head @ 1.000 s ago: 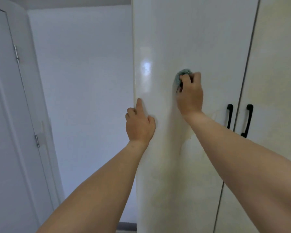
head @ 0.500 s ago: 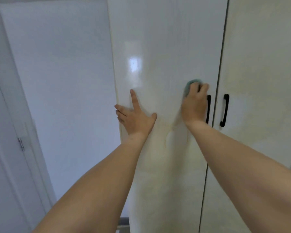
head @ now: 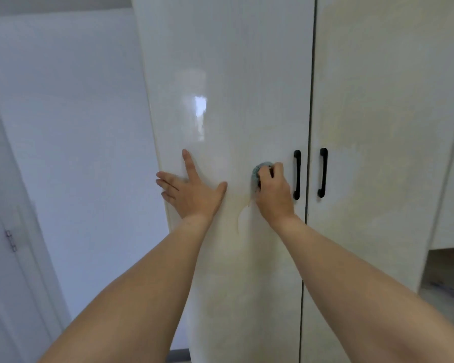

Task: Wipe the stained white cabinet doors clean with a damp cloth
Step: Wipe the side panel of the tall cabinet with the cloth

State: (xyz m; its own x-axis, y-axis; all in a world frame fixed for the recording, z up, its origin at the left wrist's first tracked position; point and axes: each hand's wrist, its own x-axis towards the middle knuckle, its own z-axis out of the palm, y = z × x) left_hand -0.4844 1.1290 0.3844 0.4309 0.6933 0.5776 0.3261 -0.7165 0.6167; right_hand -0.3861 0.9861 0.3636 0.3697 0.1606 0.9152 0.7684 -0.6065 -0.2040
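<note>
Two tall white cabinet doors fill the view. The left door (head: 228,74) is glossy, with yellowish staining and a drip mark (head: 240,218) below my hands. The right door (head: 383,113) carries broad yellow stains. My right hand (head: 273,192) grips a bunched blue-green cloth (head: 258,170) and presses it against the left door, just left of its black handle (head: 296,174). My left hand (head: 192,191) lies flat on the same door near its left edge, fingers spread.
A second black handle (head: 323,172) sits on the right door. A white wall (head: 76,153) lies left of the cabinet, and a door frame with a hinge (head: 11,241) stands at far left. A recess (head: 446,281) opens at lower right.
My right hand with the cloth swept right toward the handles, then back left and lower on the left door. My left hand spread flat. The view shifted to the right.
</note>
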